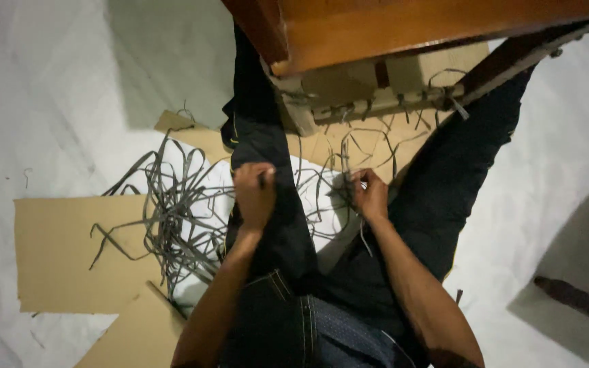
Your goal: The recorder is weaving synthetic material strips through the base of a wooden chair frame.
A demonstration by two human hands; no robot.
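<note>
Both hands apart: left hand fisted on leg; right hand pinching grey strip.

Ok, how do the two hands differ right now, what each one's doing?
The left hand is curled, resting on the dark trouser leg, gripping something thin and dark. The right hand sits further out, between the legs, pinching grey strips that lead up toward the wooden chair frame. Both are bare.

grey strips, tan cardboard, dark navy trousers, reddish-brown wooden frame, white floor.
</note>
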